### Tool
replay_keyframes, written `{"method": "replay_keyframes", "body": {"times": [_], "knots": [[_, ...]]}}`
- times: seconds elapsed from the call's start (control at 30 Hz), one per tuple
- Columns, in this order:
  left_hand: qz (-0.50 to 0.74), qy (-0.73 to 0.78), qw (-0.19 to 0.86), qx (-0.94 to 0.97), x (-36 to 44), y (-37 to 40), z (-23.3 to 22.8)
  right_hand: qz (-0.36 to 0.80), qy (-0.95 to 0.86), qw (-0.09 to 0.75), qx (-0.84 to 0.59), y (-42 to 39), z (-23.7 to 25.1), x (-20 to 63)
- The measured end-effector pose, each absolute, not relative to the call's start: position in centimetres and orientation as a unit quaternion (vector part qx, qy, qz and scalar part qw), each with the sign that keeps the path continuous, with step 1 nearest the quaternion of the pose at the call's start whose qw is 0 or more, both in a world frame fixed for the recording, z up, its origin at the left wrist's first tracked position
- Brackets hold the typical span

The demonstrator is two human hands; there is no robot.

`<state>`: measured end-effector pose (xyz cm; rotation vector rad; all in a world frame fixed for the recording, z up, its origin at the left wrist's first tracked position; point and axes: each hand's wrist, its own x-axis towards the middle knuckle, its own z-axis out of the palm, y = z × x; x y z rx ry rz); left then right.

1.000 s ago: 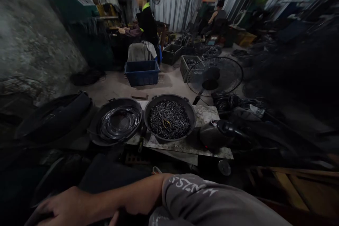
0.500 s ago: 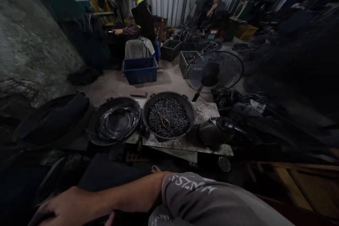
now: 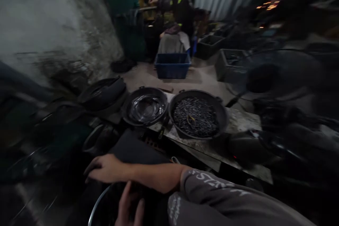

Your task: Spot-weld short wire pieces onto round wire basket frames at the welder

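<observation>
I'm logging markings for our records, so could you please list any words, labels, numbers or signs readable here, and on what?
"ST": gray sleeve, in white; neighbouring letters blurred.
Smaller white print on cloth below: too small and blurred to read.
No other text can be made out.

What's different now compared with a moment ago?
The view has swung left. The right hand sits higher in view, and more of the left hand shows. Orange sparks appear in the background. Any grip change is unclear. The wire coil and metal pieces remain in their pans.
</observation>
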<state>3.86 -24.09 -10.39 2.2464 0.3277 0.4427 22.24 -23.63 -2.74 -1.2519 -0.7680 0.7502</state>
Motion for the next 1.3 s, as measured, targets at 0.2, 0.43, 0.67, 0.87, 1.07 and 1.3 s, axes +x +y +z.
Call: {"method": "replay_keyframes", "body": {"times": [0.2, 0.43, 0.67, 0.87, 1.07, 1.3], "knots": [[0.053, 0.06, 0.444, 0.892, 3.1, -26.2, -6.8, 0.41, -0.241, 0.738, -0.478, -23.0, -3.0, 20.1], [0.166, 0.087, 0.483, 0.855, 2.7, -26.0, -5.3, 0.436, -0.21, 0.744, -0.461, -22.5, -2.8, 18.3], [0.112, 0.055, 0.465, 0.876, 2.1, -27.0, -5.1, 0.438, -0.173, 0.758, -0.452, -22.3, -3.0, 18.0], [0.129, 0.13, 0.425, 0.886, 2.4, -26.1, -6.6, 0.469, -0.194, 0.747, -0.429, -22.0, -3.1, 18.6], [0.087, 0.081, 0.397, 0.91, 3.6, -25.4, -7.3, 0.497, -0.161, 0.754, -0.397, -21.6, -3.7, 19.7], [0.083, 0.072, 0.415, 0.903, 3.7, -26.7, -5.6, 0.439, -0.15, 0.775, -0.429, -22.7, -3.5, 19.6]]}}
